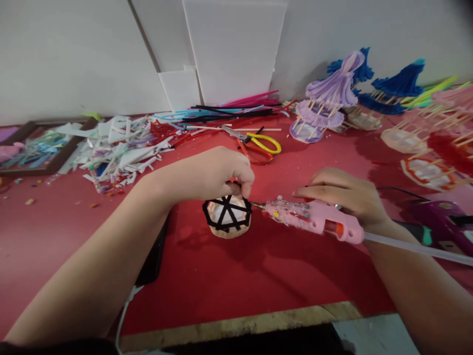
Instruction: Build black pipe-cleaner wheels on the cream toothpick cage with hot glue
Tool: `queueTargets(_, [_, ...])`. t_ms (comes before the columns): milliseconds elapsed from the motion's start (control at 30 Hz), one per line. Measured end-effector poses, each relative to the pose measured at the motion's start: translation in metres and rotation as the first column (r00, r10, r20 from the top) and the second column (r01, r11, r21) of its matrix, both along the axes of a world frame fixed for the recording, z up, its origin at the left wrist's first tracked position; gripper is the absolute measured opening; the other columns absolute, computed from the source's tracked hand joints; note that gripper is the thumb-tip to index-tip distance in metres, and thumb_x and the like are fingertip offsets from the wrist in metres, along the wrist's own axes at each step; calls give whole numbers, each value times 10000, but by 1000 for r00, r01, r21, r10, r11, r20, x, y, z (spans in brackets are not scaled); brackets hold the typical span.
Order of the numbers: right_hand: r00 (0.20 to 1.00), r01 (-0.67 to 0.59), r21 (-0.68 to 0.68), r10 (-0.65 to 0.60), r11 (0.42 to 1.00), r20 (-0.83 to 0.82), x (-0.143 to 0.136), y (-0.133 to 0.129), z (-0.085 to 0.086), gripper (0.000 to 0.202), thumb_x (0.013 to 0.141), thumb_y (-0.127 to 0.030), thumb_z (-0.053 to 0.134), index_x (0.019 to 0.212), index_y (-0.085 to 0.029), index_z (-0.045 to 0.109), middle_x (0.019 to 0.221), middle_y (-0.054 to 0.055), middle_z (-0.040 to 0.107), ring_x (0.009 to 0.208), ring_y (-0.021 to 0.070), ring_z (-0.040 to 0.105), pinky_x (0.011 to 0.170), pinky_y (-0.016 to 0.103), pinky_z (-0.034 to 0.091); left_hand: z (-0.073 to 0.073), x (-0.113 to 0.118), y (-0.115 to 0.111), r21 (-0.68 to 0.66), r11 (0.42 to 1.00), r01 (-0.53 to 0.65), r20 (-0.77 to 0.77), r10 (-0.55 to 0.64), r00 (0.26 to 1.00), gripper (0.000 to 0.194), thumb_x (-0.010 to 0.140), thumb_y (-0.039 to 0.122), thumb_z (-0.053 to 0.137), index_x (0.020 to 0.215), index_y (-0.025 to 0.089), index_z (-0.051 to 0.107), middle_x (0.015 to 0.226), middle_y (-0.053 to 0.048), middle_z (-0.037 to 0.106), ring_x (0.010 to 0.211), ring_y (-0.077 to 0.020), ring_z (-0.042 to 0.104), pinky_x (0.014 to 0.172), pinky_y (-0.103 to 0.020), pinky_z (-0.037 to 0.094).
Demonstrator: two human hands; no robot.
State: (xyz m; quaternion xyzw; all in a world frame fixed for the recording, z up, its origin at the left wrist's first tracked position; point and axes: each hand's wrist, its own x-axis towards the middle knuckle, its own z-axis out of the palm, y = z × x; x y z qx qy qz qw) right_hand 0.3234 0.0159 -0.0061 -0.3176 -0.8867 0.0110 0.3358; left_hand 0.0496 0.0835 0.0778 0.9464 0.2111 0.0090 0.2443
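My left hand [228,168] pinches the far right edge of a black spoked frame [225,209], a many-sided ring crossed by black strips. Under the frame is a small round pale base [229,232] with a whitish middle, and I cannot tell whether the two are joined. In my right hand [345,191] is a pink hot glue gun [314,217], lying on its side with a clear glue stick [410,248] out of its back. Its metal nozzle [258,204] points left and reaches the frame's right edge, close to my left fingertips.
Scissors [254,143] with red and yellow handles lie beyond my left hand, before a pile of coloured stems [221,113]. White scraps [121,143] are heaped at left. Small tiered models [325,98] stand at right. A dark phone [153,256] lies beside my left forearm.
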Motion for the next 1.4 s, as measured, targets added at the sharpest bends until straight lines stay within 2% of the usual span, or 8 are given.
queueTargets(233, [998, 0, -32, -3, 999, -70, 4, -3, 1, 228, 972, -270, 451, 1038, -212, 662, 848, 62, 581, 767, 156, 579, 664, 301, 445, -1, -1, 0, 3, 1000, -14, 1, 14, 1000, 172, 796, 53, 570, 724, 180, 663, 794, 34, 671, 741, -81, 596, 704, -191, 394])
queueTargets(500, [996, -68, -33, 66, 997, -60, -2, -2, 0, 244, 976, -281, 439, 1038, -207, 663, 798, 58, 581, 730, 156, 566, 623, 302, 434, -1, 0, 0, -7, 1000, -21, 14, 21, 1000, 170, 780, 37, 583, 738, 177, 669, 796, 40, 682, 741, -75, 600, 713, -185, 390])
queueTargets(733, [996, -73, -52, 69, 996, -61, -2, -2, 0, 255, 971, -306, 442, 1003, -194, 668, 791, 57, 569, 717, 160, 556, 621, 303, 430, -2, -1, 2, -33, 999, -26, 10, 26, 1000, 139, 808, 93, 593, 759, 185, 685, 833, 26, 691, 778, -85, 617, 730, -182, 403])
queueTargets(1033, [997, -51, -39, 49, 998, -52, -4, -2, -1, 232, 976, -298, 437, 1007, -210, 649, 795, 42, 568, 701, 145, 559, 613, 288, 430, -1, -1, 1, -51, 998, -32, 3, 32, 999, 140, 817, 119, 585, 745, 188, 683, 818, 29, 689, 765, -81, 614, 714, -176, 406])
queueTargets(1400, [996, 7, -139, -20, 990, -87, -8, -8, 0, 323, 980, -389, 388, 1013, -224, 664, 793, 48, 576, 699, 159, 561, 620, 300, 442, -1, 0, 2, -54, 997, -58, -5, 57, 998, 145, 819, 119, 587, 768, 191, 702, 820, 32, 704, 774, -79, 632, 719, -166, 419])
